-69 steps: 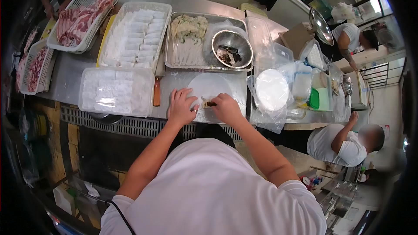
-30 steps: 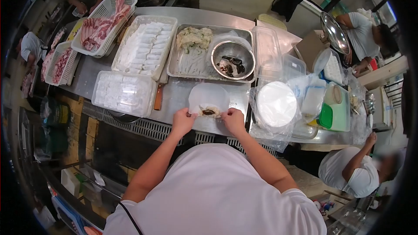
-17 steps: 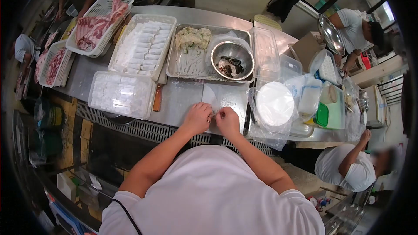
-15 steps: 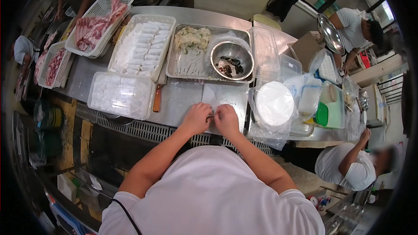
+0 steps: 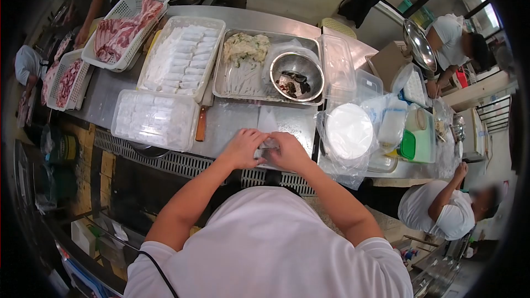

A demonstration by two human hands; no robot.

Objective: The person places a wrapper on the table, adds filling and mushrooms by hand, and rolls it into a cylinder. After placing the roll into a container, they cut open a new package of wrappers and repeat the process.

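Observation:
My left hand [image 5: 243, 149] and my right hand [image 5: 287, 152] meet at the table's near edge, fingers curled round a small whitish wrapper [image 5: 269, 143]. Just beyond them a pale sheet [image 5: 268, 117] lies on the steel table [image 5: 232, 121]. Behind that stands a metal tray [image 5: 221, 85] with a lumpy filling [image 5: 245, 48] and a steel bowl [image 5: 297, 98] of dark pieces. To the left, a white tub holds rows of white rolls [image 5: 190, 58]. A knife with a brown handle [image 5: 201, 124] lies beside a lidded clear box [image 5: 154, 118].
Baskets of raw meat [image 5: 124, 36] stand at the back left. On the right are a bagged stack of round white sheets [image 5: 349, 131], clear containers [image 5: 338, 60] and a green-lidded tub [image 5: 407, 144]. Co-workers stand at both sides, one at the lower right [image 5: 436, 207].
My hands have shifted slightly, with the left fingers spread further over the wrapper and the right hand turned more inward. At the upper left, a co-worker's arm has moved.

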